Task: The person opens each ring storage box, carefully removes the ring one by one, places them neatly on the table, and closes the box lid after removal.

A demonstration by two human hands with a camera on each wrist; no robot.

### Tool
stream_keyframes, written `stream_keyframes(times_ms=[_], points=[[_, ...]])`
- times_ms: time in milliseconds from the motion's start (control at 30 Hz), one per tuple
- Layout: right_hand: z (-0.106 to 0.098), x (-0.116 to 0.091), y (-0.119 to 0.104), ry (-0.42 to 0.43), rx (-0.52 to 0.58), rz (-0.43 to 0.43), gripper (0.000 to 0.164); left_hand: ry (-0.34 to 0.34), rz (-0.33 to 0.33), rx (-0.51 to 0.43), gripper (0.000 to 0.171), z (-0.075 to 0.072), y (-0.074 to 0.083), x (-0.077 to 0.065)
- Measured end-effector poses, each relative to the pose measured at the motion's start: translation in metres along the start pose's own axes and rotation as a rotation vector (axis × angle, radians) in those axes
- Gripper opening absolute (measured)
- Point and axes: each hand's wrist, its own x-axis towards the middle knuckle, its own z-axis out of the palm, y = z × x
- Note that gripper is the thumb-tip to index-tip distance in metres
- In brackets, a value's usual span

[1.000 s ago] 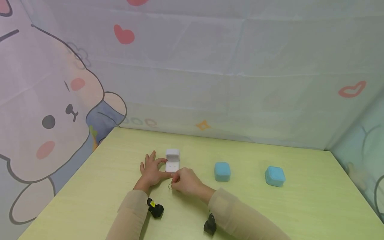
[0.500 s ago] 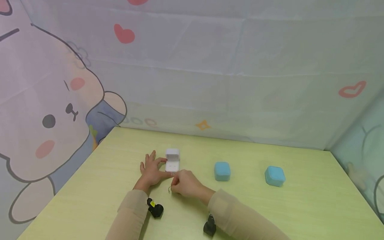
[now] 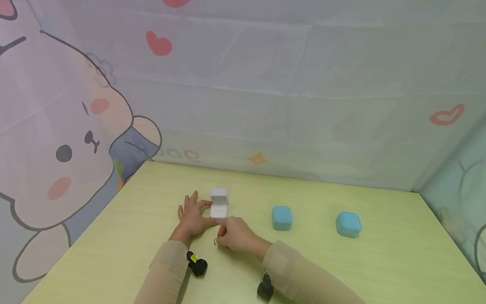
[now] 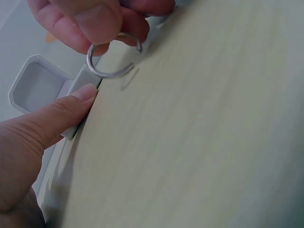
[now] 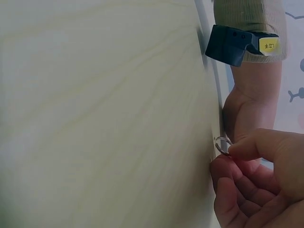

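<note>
A small white jewelry box (image 3: pixel 219 210) stands with its lid raised, two short slits showing in its white pad. My left hand (image 3: pixel 193 218) holds it, thumb along the front edge and index finger at the left side, the other fingers spread over the table. In the left wrist view that thumb (image 4: pixel 61 114) lies on the box's front. Just in front of the box, my right hand (image 3: pixel 236 235) pinches a thin silver hoop earring (image 4: pixel 107 75) between thumb and fingertips. Its ring has a gap between the ends, and part hides behind the fingers.
Two closed light-blue boxes (image 3: pixel 282 218) stand to the right, the farther blue box (image 3: pixel 348 223) well apart from the first. Black wrist cameras sit at both sleeves, the left camera (image 3: pixel 197 265) and the right camera (image 3: pixel 265 287). A printed cloth (image 3: pixel 341 139) hangs behind the table's back edge.
My right hand has drawn slightly toward the front of the table, and the hoop earring has turned a little in its fingertips. My left hand and the white box have stayed put.
</note>
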Motion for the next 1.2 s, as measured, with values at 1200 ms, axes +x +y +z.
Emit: stream_keyframes(times_ms=[1200], points=[[0.0008, -0.0009, -0.0037, -0.019, -0.059, -0.012, 0.013, -0.001, 0.000, 0.007, 0.062, 0.0013, -0.0018, 0.0023]])
